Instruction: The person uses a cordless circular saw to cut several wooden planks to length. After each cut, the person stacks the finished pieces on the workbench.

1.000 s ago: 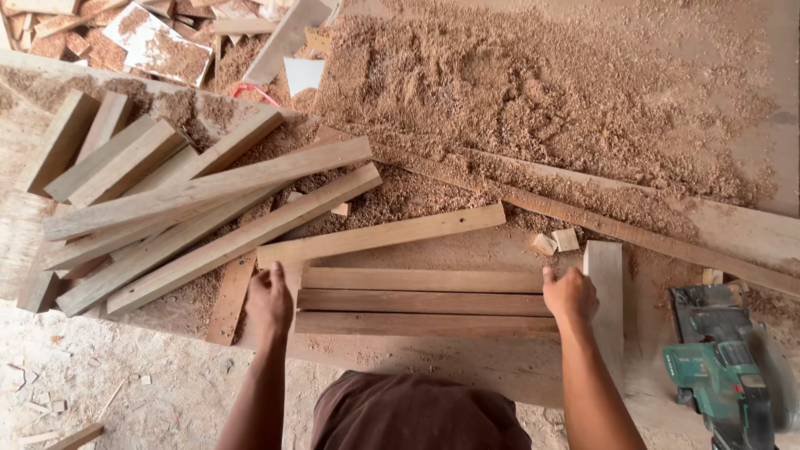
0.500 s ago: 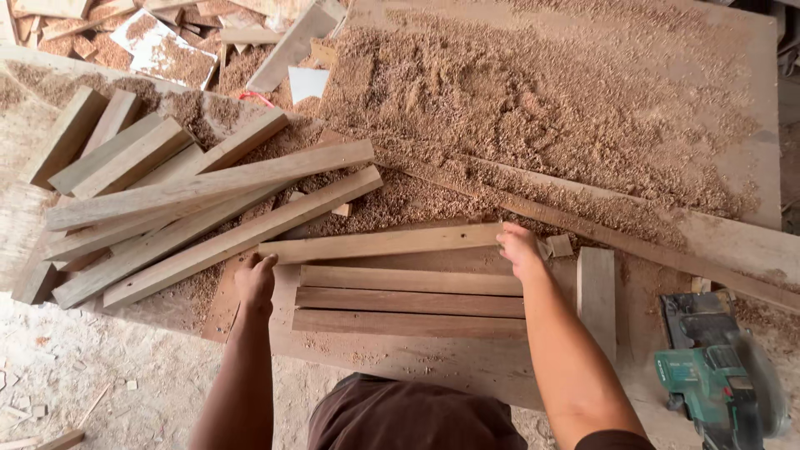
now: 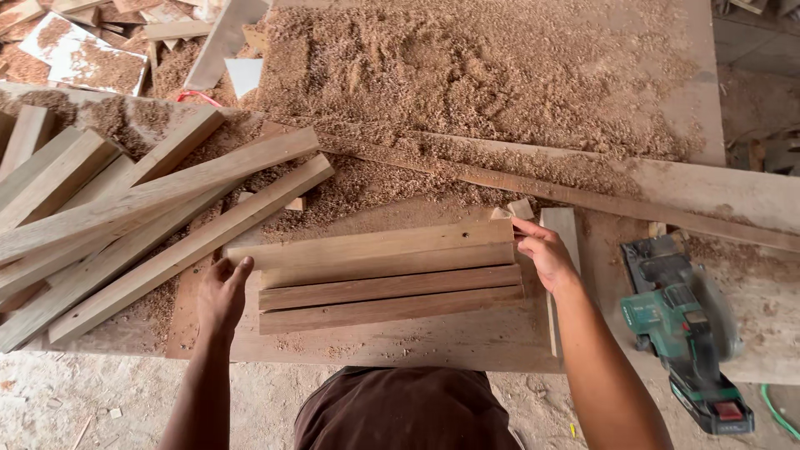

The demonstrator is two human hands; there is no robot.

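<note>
Several short wooden slats (image 3: 387, 287) lie side by side on the workbench (image 3: 400, 342) in front of me. The top, palest slat (image 3: 367, 244) sits against the others, slightly tilted. My right hand (image 3: 546, 252) grips the right end of that pale slat, fingers curled over its corner. My left hand (image 3: 222, 292) rests flat against the left ends of the slats, fingers spread, holding nothing.
A pile of long wooden battens (image 3: 125, 217) lies at the left. Thick sawdust (image 3: 467, 75) covers the bench's far side. A green cordless circular saw (image 3: 683, 325) sits at the right. An upright short board (image 3: 560, 250) and small offcuts (image 3: 512, 210) lie by my right hand.
My right hand left the stack's right end, reached up to the pale slat and drew it down against the other slats. The view has tilted closer to the bench.
</note>
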